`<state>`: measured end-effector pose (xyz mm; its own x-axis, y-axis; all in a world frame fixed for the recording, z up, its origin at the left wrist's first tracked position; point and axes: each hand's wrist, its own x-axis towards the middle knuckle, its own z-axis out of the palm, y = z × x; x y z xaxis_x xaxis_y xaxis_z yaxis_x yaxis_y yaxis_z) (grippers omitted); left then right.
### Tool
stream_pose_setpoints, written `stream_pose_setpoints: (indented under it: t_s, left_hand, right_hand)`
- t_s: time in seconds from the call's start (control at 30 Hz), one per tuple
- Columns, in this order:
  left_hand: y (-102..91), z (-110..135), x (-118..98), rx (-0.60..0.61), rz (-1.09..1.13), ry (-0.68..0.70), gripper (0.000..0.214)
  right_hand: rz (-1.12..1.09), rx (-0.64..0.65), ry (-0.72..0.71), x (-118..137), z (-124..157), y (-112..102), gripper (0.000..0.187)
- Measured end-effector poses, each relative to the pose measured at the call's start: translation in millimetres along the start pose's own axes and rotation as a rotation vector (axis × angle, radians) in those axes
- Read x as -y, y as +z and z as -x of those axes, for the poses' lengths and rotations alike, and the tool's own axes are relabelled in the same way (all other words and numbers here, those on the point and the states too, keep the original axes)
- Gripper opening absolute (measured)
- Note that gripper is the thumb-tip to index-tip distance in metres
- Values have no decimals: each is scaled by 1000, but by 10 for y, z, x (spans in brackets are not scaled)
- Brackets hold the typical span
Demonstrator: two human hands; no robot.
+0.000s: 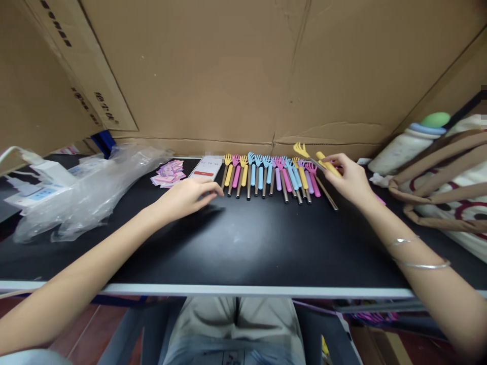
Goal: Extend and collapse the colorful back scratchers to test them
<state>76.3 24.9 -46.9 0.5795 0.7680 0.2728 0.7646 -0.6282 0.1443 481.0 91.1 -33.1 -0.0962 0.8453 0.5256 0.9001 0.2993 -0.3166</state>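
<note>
Right hand (347, 178) is gripping a yellow scratcher (326, 162), slanting claw-first leftward; left hand (187, 196) is curling loosely beside open tabletop (247, 248).

My left grip (186, 196) and right grip (350, 178) are bare-fingered. Two thin, silvery bangles (426, 265) ring my right forearm (414, 253). I wear pale greyish-beige trousers (203, 319), a light blue-grey top (213, 349) printed at the front, and a pale bluish left sleeve (34, 357).

Got pink, blue, yellow and purple claw-headed rods (248, 183) and grips (261, 178) lined up on bench (243, 253), pointing claw-first to rear. Got yellow claw (302, 150) and yellow grip (330, 166) raised near right end, tilted.
</note>
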Motion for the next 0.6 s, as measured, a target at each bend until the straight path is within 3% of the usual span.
stream_pose_setpoints:
  t_s: [0.17,0.3,0.43,0.6]
  left_hand:
    - [-100,-237,-125,-166,-139,152,32]
    - [-125,-495,-282,-206,-273,307,29]
    - [19,-722,-423,-179,-342,432,24]
    - [267,-818,-556,-188,-414,510,28]
  right_hand:
    - [-212,129,-206,377,115,70,28]
    - [-237,234,-397,564,214,179,24]
    - [-287,275,-460,638,293,242,23]
    - [-378,250,-424,743,350,216,21]
